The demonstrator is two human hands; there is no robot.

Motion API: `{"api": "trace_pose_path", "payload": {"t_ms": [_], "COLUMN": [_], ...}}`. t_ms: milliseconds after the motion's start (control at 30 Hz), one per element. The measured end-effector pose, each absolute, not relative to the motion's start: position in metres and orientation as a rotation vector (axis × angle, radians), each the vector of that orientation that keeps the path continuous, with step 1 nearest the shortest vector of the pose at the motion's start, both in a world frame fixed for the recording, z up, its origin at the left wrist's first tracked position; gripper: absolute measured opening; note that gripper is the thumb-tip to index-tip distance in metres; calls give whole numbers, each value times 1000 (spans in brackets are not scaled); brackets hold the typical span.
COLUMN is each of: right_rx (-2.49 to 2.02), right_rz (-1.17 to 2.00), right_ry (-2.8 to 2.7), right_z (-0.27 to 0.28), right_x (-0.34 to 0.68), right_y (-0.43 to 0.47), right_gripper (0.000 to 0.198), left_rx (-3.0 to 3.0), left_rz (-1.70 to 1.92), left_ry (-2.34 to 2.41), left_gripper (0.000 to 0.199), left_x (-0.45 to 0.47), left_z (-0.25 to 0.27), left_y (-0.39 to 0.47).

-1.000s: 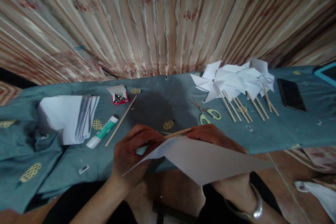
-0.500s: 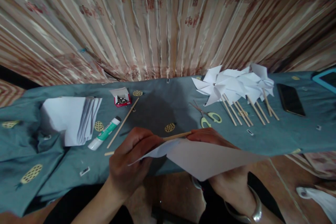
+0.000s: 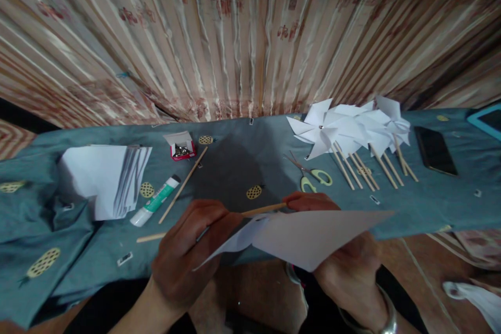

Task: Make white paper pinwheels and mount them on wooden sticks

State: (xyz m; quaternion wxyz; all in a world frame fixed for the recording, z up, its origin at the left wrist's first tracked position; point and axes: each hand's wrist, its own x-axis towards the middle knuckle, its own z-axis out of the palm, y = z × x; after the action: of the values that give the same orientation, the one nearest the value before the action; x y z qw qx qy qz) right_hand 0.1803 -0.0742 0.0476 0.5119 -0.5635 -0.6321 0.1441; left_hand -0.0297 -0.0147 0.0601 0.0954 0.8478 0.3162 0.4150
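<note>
Between my two hands is a white paper pinwheel [image 3: 309,237], its blades bent and pointing towards me and to the right. A thin wooden stick [image 3: 264,210] runs along the pinwheel's far side. My left hand [image 3: 191,250] is closed around the stick, and a stick end [image 3: 151,238] that lines up with it sticks out to the left. My right hand [image 3: 344,261] is closed at the stick's right end, partly behind the paper. Its fingertips are hidden there.
On the green cloth lie folded white papers [image 3: 97,177], a glue stick [image 3: 155,201], a red box of metal pins [image 3: 182,151] and a loose stick [image 3: 183,185]. Scissors [image 3: 309,171], several finished pinwheels [image 3: 348,125] and a phone [image 3: 435,150] lie to the right.
My hands have lowered slightly, and my left hand has shifted a little left. More of the stick end shows beyond it. The paper has tilted flatter; both hands keep hold.
</note>
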Motion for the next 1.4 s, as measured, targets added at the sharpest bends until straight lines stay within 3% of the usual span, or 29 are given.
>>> {"api": "trace_pose_path", "payload": {"t_ms": [167, 567, 733, 1400], "right_rx": [-1309, -1332, -1336, -1306], "right_rz": [241, 367, 375, 69], "right_ry": [-1727, -1791, -1796, -1926], "right_z": [53, 54, 49, 40], "right_x": [184, 185, 184, 183], "right_y": [-74, -74, -72, -63], "right_gripper": [38, 43, 44, 46], "left_rx": [2622, 2589, 2512, 2472], "left_rz": [1142, 1185, 1161, 1053], "left_ry": [899, 859, 899, 974], "left_gripper": [15, 26, 21, 23], "left_x": [-30, -33, -31, -30], "left_z": [67, 53, 59, 47], "left_y": [-12, -13, -11, -5]}}
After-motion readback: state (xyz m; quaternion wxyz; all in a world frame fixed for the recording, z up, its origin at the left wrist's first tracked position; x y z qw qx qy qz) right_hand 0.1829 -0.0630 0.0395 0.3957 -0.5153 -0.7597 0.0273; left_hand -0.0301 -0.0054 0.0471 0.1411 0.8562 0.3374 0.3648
